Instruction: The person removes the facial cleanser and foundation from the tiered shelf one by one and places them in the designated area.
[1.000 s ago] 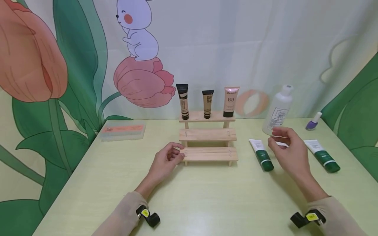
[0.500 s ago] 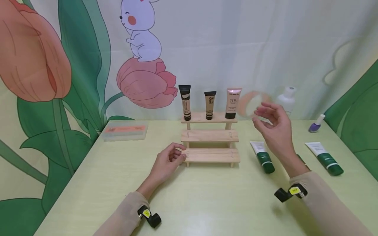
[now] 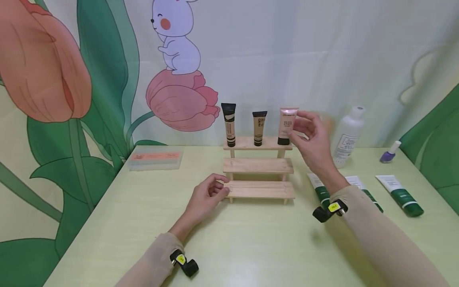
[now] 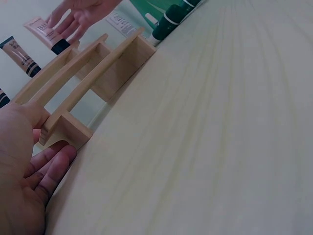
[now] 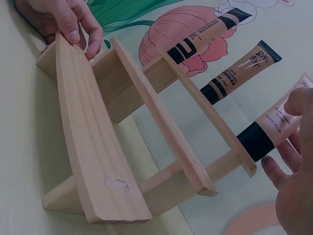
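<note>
A three-step wooden display stand (image 3: 259, 189) is on the table; my left hand (image 3: 207, 195) grips the left end of its lowest step. In the left wrist view the left fingers (image 4: 54, 169) reach under that step. On the top step a pink BB cream tube (image 3: 286, 123) stands upright on its black cap at the right end. My right hand (image 3: 315, 145) holds this tube from the right side, thumb on its front, fingers behind. A small tan tube with a black top (image 3: 258, 128) stands mid-step, and a taller black-and-beige tube (image 3: 230, 125) stands at the left.
Right of the stand lie green-and-white tubes (image 3: 401, 197), partly covered by the right forearm. Behind them are a white bottle (image 3: 347, 139) and a purple nail polish bottle (image 3: 389, 154). A flat clear case (image 3: 155, 159) lies back left. A printed curtain (image 3: 251, 59) hangs behind.
My right hand has moved left and up from over the green-and-white tubes to the pink BB cream tube and taken hold of it. My left hand keeps its place on the stand.
</note>
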A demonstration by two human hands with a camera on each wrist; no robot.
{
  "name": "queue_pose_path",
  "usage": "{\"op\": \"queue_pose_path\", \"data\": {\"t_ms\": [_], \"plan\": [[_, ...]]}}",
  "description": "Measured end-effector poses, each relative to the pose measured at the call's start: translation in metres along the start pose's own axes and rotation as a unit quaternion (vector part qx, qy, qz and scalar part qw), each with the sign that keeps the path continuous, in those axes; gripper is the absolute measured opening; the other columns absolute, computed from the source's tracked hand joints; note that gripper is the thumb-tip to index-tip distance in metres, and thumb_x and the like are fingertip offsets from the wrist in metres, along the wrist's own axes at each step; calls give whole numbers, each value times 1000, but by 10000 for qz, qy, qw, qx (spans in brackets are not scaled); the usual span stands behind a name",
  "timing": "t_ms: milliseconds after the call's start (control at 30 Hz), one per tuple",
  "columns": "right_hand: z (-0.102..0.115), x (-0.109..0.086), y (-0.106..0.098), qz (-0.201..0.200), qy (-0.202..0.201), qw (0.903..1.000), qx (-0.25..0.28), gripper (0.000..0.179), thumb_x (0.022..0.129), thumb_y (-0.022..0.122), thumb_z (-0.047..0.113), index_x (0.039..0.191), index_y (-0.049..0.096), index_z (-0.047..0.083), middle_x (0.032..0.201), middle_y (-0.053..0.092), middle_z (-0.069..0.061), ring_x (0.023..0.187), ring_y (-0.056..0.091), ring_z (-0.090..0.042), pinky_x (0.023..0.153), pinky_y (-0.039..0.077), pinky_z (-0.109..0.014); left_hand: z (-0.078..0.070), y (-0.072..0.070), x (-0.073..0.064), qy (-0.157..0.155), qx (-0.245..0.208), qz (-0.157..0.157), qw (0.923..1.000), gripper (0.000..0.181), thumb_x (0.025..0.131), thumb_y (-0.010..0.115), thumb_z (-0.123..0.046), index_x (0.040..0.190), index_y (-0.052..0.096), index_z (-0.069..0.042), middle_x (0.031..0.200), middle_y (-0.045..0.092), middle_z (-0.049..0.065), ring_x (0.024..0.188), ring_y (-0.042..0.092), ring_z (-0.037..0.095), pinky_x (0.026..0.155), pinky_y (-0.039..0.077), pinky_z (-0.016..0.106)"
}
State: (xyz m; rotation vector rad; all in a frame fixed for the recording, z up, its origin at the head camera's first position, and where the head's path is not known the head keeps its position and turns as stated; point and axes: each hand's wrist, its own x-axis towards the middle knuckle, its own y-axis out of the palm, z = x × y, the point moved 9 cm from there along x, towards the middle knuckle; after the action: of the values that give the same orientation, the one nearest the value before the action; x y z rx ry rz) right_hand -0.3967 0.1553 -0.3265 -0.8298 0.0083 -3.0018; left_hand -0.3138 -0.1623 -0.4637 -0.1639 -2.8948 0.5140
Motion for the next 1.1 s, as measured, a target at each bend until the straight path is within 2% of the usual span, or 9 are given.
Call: {"op": "queue_pose_path", "data": {"t_ms": [100,300,433,567,667,833,1100], "plan": [[-3,2,5,70,14,10000,-57,51,104,74,-3,151,57,8,131,67,-6,116,68,-20,95,59,-21,1,0,0,-7,30,-13,10000,23,107,77,-17,130,73,-18,105,78,6,88,71,21,74,56,26],[-3,5,9,176,-93,9981,-588,48,107,72,1,152,55,7,130,69,-9,113,69,-16,94,59,-21,-2,0,1,52,44,-44,10000,23,107,77,-18,130,73,-18,105,77,6,88,71,21,75,56,27],[0,4,7,193,-40,9967,-794,47,108,70,1,152,54,5,130,69,-10,112,69,-15,94,58,-20,-1,0,1,28,37,-40,10000,23,107,77,-18,130,73,-18,105,77,6,87,71,21,73,56,27],[8,0,2,155,-11,9963,-851,47,109,68,0,153,52,4,130,68,-5,113,68,-14,94,57,-19,1,0,0,-20,32,-39,10000,22,107,77,-19,129,73,-19,105,77,5,87,70,21,73,56,27],[18,-4,-7,83,-113,9952,-965,48,109,68,-2,153,52,4,131,67,-5,114,67,-15,94,57,-19,2,1,0,-26,46,-43,10000,22,107,77,-19,129,73,-20,105,78,5,87,70,21,73,56,27],[32,-11,-29,-87,-243,9890,-1459,51,109,68,0,156,53,12,136,67,-8,116,65,-15,97,55,-19,1,1,1,15,109,-34,9999,22,108,77,-20,130,73,-20,104,77,5,87,70,22,74,55,27],[51,-20,-72,-413,-244,9830,-1770,55,110,66,-2,158,55,22,134,65,4,118,64,-16,104,55,-19,3,2,1,5,151,-37,9999,23,108,76,-19,130,73,-19,105,77,6,88,70,21,74,56,27]]}}
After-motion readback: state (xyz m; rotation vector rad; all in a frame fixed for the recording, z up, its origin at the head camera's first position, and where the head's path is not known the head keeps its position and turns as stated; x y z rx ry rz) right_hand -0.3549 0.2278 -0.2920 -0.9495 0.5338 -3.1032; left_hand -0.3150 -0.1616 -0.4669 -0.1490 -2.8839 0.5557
